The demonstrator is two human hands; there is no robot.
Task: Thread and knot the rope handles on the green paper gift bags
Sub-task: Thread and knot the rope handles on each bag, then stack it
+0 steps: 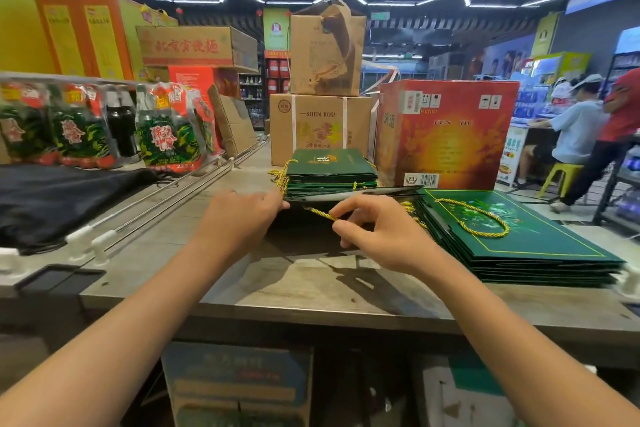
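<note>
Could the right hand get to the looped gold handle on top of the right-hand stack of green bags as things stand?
Probably yes. The right hand pinches the gold rope just left of that stack, and the looped handle lies exposed on top with nothing covering it, though the hand would have to release the rope first.

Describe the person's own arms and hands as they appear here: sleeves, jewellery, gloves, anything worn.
Both forearms come up from the bottom corners of the view and are bare; no sleeve shows on either. The left hand and right hand wear no gloves. No watch, bracelet or band sits at either wrist, and no ring shows on the fingers in view. Fingernails look short and unpainted, as far as can be seen.
</note>
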